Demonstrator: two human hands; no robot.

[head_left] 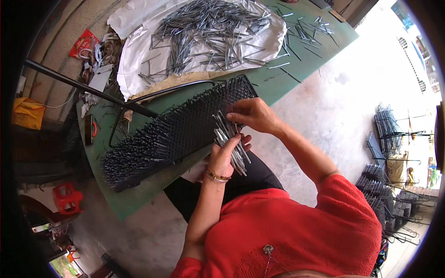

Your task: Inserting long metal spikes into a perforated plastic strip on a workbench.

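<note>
A loose bundle of thin silvery metal rods [236,155] lies gripped in my left hand [221,157], its thumb across them. Just above, my right hand [255,116] has thumb and forefinger drawn together at the near edge of a long black mesh rack [192,123]; whatever they pinch is too small to make out. Short dark rods stand upright, densely packed, over the rack's left part and along its far side. Bare mesh holes show in the middle, towards the right end. The rack lies slanted across a green tabletop [116,204].
Beyond the rack, a white sheet [134,60] bears a big heap of rods [213,18]; more lie scattered at its right. A black metal bar [88,85] crosses from the left. A red stool [67,198] and wire racks [387,129] stand on the floor.
</note>
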